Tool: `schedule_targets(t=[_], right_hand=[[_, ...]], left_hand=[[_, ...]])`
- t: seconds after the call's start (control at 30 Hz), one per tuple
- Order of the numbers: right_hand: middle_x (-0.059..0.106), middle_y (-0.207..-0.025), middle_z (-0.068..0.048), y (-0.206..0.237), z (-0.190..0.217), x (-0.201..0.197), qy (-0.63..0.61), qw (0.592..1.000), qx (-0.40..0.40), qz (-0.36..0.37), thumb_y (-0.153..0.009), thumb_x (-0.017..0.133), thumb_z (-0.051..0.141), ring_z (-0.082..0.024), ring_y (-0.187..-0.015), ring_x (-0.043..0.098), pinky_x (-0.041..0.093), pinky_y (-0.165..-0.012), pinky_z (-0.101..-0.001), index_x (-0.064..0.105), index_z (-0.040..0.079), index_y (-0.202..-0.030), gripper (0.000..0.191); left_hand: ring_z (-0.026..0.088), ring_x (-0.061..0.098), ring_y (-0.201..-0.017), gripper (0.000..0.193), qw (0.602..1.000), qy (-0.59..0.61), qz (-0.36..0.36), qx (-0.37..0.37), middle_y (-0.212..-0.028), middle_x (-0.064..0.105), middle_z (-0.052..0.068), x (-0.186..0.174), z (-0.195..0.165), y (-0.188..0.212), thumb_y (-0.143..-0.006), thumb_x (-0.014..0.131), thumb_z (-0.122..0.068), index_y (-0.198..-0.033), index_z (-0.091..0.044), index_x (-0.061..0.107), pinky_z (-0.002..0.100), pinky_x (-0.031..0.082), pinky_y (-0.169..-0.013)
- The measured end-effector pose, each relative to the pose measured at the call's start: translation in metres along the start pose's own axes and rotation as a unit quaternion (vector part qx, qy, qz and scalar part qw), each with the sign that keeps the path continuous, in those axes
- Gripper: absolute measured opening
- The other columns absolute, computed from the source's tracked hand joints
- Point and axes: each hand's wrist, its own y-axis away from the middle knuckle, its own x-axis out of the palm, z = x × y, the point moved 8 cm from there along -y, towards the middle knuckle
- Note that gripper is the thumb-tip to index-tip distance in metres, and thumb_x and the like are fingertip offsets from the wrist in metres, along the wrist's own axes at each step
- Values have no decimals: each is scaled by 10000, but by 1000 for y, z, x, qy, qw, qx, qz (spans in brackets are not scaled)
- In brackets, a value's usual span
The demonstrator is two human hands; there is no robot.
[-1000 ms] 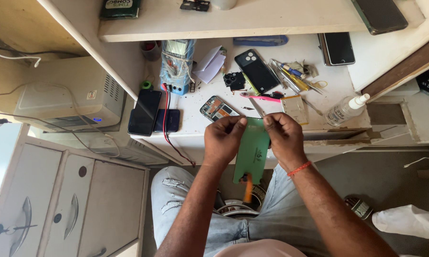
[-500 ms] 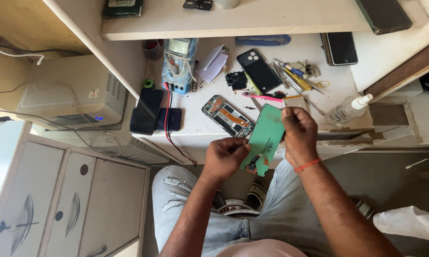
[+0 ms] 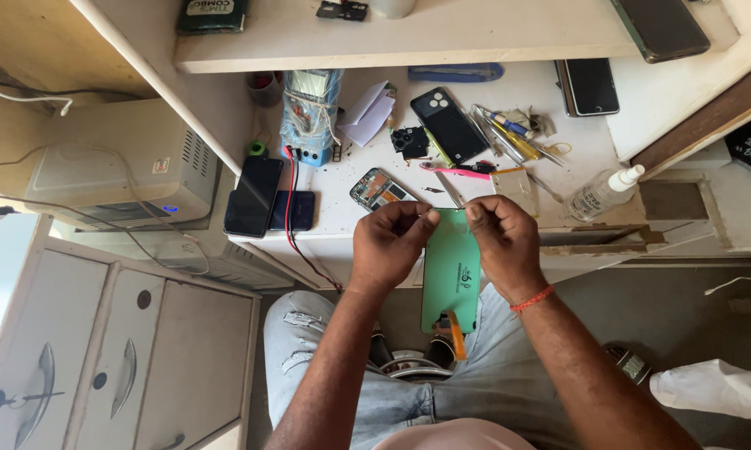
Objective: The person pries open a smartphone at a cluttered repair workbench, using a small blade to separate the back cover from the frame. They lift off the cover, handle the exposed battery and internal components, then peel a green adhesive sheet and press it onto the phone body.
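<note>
I hold a green phone back panel upright over my lap, just in front of the white workbench. My left hand pinches its top left corner. My right hand pinches its top right corner. An orange tab hangs at the panel's lower edge. An opened phone frame lies on the bench just beyond my left hand, partly hidden by it.
On the bench lie two dark phones, a black back cover, a pink tool, screwdrivers, a clear squeeze bottle and a wrapped blue gadget. A grey box and white cabinet doors stand left.
The green panel has swung from tilted at the right to upright between both hands. My left hand rose from its lower edge to its top left corner.
</note>
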Motion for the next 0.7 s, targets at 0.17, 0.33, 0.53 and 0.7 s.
schedule_targets(t=[0.17,0.33,0.53,0.7], right_hand=[[582,-791,80,0,14,5,44,998,-45,19,-1045,658,258,2,-715,478,426,-642,-183,685,25,-1017,236],[576,-777,82,0,12,6,49,998,-38,18,-1045,660,267,5,-696,470,418,-622,-183,687,29,-1009,243],[576,-788,86,-3,10,-2,50,998,-46,1,-1044,665,276,8,-698,465,407,-620,-181,675,29,-1002,250],[580,-787,86,-3,13,-3,57,997,-60,-8,-1048,666,277,8,-695,470,411,-617,-181,670,32,-1007,249]], left_hand=[[67,648,-626,232,996,-90,1,11,-729,733,40,-3,-4,-1,-955,716,-226,-943,5,743,234,535,-589],[110,622,-532,321,999,-39,-18,-31,-675,674,58,-7,6,-6,-999,640,-309,-927,-2,702,274,513,-497],[105,667,-577,371,997,50,-17,-51,-734,714,62,-11,11,-4,-1027,596,-352,-942,-3,687,267,544,-521],[94,722,-674,289,998,-52,16,27,-792,770,66,-1,-7,7,-948,697,-263,-972,21,745,248,587,-620]])
